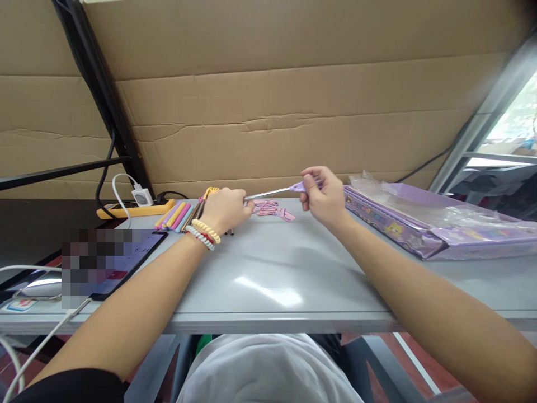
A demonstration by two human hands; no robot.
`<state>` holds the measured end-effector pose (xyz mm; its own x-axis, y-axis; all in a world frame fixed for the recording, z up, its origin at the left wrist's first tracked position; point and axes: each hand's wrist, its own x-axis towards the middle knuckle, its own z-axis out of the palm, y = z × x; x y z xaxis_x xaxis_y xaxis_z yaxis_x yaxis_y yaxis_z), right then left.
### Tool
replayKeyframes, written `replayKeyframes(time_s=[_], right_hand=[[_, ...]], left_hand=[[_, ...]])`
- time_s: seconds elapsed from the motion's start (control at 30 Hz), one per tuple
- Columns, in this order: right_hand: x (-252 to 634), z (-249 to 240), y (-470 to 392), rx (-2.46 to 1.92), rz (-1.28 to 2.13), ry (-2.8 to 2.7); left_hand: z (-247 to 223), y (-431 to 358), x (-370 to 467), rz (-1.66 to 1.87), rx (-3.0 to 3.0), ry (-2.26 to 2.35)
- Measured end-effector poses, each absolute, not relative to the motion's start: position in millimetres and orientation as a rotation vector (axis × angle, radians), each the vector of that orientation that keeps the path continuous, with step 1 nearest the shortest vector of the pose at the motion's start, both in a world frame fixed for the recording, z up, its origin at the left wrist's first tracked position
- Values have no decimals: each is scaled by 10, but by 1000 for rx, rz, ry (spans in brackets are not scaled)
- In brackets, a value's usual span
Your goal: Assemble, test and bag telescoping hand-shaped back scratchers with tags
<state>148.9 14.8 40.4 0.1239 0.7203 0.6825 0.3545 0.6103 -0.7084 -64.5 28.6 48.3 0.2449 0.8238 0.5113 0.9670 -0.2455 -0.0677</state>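
Observation:
A slim silver shaft with a purple end (297, 187) stretches between my two hands above the table; its exact kind is not clear. My right hand (323, 198) is closed round the purple end, fingers curled. My left hand (229, 210), back towards me, pinches near the far tip of the silver shaft, and its fingers are partly hidden. Under the shaft lies a pile of small pink printed strips (266, 207). Left of my left hand, a row of coloured pen-like sticks (178, 215) in purple, yellow, pink and blue lies beside gold-coloured ones, partly covered by that hand.
At the right stands a purple printed box (390, 224) with clear plastic film (474, 212) over it. A tablet-like device (145, 254) lies at left, near a yellow power strip (168, 209) with a white charger (142, 196). White cables (50, 324) cross the table's left edge. Cardboard (293, 101) walls the back.

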Motion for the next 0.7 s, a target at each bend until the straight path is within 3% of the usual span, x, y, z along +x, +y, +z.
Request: replayKeyframes(time_s=[0.27, 0.5, 0.7], right_hand=[[1990, 740, 230, -845, 264, -1056], [2632, 881, 144, -849, 182, -572], [2837, 893, 112, -867, 110, -470]], left_hand=[[803, 543, -1271, -677, -1692, -1796], [783, 574, -1882, -643, -1494, -1931], [801, 608, -2021, -712, -1416, -1920]])
